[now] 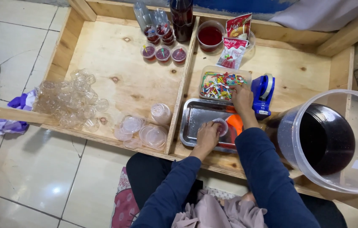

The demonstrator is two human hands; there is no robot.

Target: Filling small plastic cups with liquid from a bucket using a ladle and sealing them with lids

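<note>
The scene is evenly and brightly lit from above, with colours rendered clearly. A small bright reflection is seen on the glossy floor tiles point(54, 190) near the lower left corner. Soft glare is carried by the steel tray point(196, 118) and by the rim of the large clear bucket point(335, 139) at the right edge of the wooden tray table point(115, 80). Shadows are faint and short, cast close beneath the heap of clear plastic cups point(69, 101). Straight edges are bowed outward toward the corners by wide-angle distortion. Slight softness is noted at the frame margins, while the centre is kept sharp
</note>
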